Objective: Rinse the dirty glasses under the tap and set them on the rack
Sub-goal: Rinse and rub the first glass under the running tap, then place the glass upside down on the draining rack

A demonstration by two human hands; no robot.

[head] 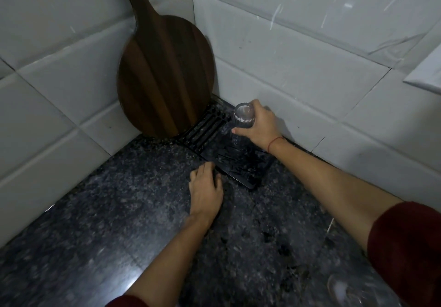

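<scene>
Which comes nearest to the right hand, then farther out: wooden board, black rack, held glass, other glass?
1. Held glass, gripped in the right hand.
2. Black rack, directly beneath.
3. Wooden board, leaning left in the corner.
4. Other glass, bottom right edge.

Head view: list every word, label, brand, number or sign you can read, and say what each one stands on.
No readable text anywhere in this view.
The glass in the right hand: no print or logo shows.
The black drying rack: no marking shows.
The wooden paddle board: grain only.
The wall tiles and granite counter: plain.
The second glass at the bottom right: too blurred to tell.
</scene>
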